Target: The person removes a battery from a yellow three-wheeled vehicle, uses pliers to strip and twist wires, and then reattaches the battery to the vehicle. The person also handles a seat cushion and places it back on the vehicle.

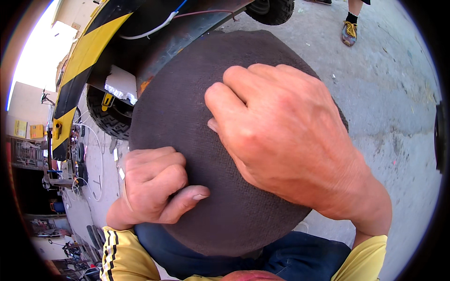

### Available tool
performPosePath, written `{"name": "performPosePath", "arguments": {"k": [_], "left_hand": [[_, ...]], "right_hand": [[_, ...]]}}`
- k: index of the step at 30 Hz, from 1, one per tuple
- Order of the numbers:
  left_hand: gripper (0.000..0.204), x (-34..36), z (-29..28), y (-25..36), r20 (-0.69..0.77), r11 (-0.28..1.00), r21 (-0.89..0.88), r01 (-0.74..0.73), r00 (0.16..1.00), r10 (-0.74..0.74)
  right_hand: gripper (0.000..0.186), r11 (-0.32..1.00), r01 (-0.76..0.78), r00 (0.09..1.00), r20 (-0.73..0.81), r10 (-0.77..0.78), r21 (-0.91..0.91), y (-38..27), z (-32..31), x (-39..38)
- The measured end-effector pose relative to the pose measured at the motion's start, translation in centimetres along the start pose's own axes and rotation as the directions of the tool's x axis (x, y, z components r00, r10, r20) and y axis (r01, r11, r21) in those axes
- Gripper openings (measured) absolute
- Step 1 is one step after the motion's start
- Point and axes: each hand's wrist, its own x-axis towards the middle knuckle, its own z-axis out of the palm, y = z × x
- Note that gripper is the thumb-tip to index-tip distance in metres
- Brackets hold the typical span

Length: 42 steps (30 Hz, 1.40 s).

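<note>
A large round dark brown pad (225, 220) with a rough surface lies above my lap, over jeans. My left hand (159, 185) is closed on its lower left part, fingers curled and thumb lying along the surface; what the fingertips hold is hidden. My right hand (281, 136) is closed too, pressed knuckles up on the upper right of the pad, with fingertips tucked beneath; I cannot make out whether they pinch anything.
A metal frame with a yellow-black striped bar (75, 93), tires (265, 11), white foam (119, 84) and loose wires stands beyond the pad. Another person's shoe (348, 33) is on the concrete floor (389, 75) at upper right. Clutter (70, 243) lines the left.
</note>
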Motion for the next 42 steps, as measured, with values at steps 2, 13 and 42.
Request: {"name": "performPosePath", "arguments": {"k": [2, 13, 42], "left_hand": [[0.043, -0.1, -0.2, 0.2, 0.003, 1.0, 0.004, 0.004, 1.0, -0.005], [0.04, -0.1, -0.1, 0.6, -0.059, 0.999, 0.045, 0.005, 0.998, -0.003], [0.012, 8.4, 0.7, -4.9, -0.595, 0.971, -0.181, 0.153, 0.769, -0.232]], "right_hand": [[0.018, 0.994, 0.015, 0.989, 0.148, 0.002, -0.111, 0.0, -0.3, -0.2], [0.011, 0.99, 0.073, 0.997, 0.032, -0.07, -0.122, -0.1, 0.0, -0.1], [0.027, 0.354, -0.39, 0.772, 0.092, 0.629, 0.85, 3.0, -3.1, 4.0]]}}
